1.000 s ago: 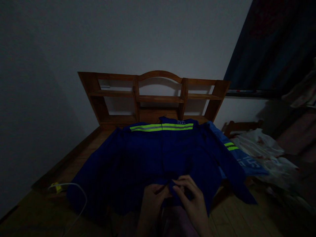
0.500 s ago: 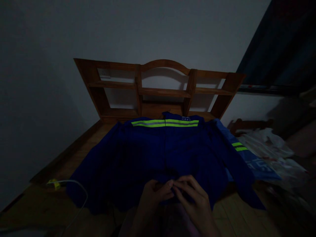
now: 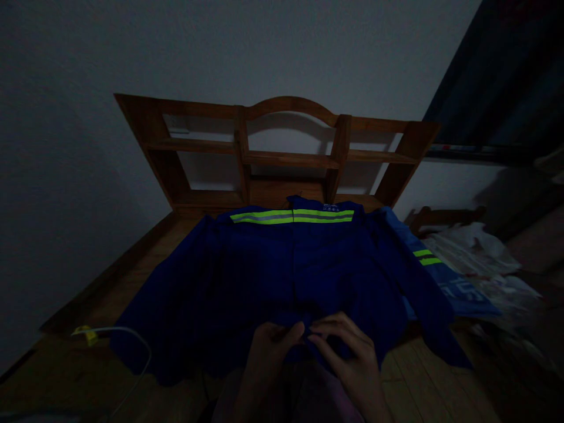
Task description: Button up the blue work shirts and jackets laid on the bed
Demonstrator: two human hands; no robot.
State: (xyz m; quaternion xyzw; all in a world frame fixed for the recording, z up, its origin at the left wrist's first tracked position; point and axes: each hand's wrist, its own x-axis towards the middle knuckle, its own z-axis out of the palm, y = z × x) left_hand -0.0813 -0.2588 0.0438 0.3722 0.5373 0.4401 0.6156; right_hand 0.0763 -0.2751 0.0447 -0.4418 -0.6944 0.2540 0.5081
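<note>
One dark-blue, long-sleeved cloth jacket (image 3: 258, 258), banded lime and grey across its chest, lies spread on a brown wooden surface (image 3: 147, 252). At the jacket's lower front edge, the left hand (image 3: 269, 349) and right hand (image 3: 348, 343) pinch its cloth. Bare wood shows left of the jacket; a brown wooden shelf unit (image 3: 291, 159) stands beyond its collar. Shadow obscures its folds and the pinched detail.

Bare left hand (image 3: 271, 352), bare right hand (image 3: 352, 346), slim tapering fingers, rounded knuckles, narrow uncovered wrists and lower forearms, a muted pinkish-purple garment (image 3: 338, 398) on the body behind them, soft-looking, dimly lit, its cut too dark to tell.
</note>
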